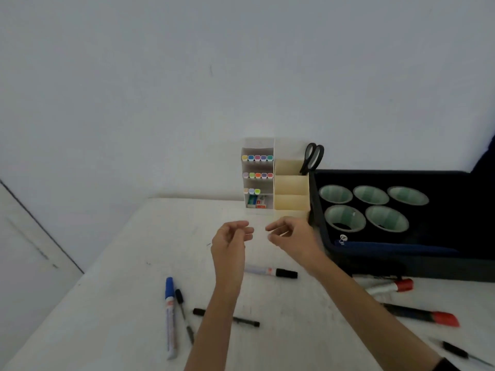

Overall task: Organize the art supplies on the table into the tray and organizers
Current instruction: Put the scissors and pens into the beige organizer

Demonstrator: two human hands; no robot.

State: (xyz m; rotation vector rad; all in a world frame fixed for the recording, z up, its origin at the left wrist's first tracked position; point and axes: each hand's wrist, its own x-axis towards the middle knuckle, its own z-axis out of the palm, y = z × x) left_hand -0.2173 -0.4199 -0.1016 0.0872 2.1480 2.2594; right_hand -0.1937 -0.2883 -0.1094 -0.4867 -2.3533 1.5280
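— Fingers (246, 231) of the left hand (231, 245) and of the right hand (293, 238) hang loosely curled, almost tip to tip, above the middle of the table (120, 290); neither hand seems to be grasping anything

— What is stowed already?

— At the far edge, the white organizer (271, 207) has coloured markers (257, 158) in three rows. Scissors (312, 158) stand in the beige organizer (290, 203) beside it. The dark tray (332, 247) along the right edge carries five cups (344, 218); what lies inside them cannot be made out

— And what is left?

— Most of it, by the look. A black-capped marker (270, 271) lies under the wrists. A blue-capped marker (170, 317), a thin pen (184, 314) and a black pen (227, 317) lie toward the near edge. A red-capped marker (388, 286) sits just beside the tray's near wall, with a dark marker (420, 314) and another pen (460, 352) toward the near right corner. The sorting seems only partly done, with every loose pen yet to be picked up
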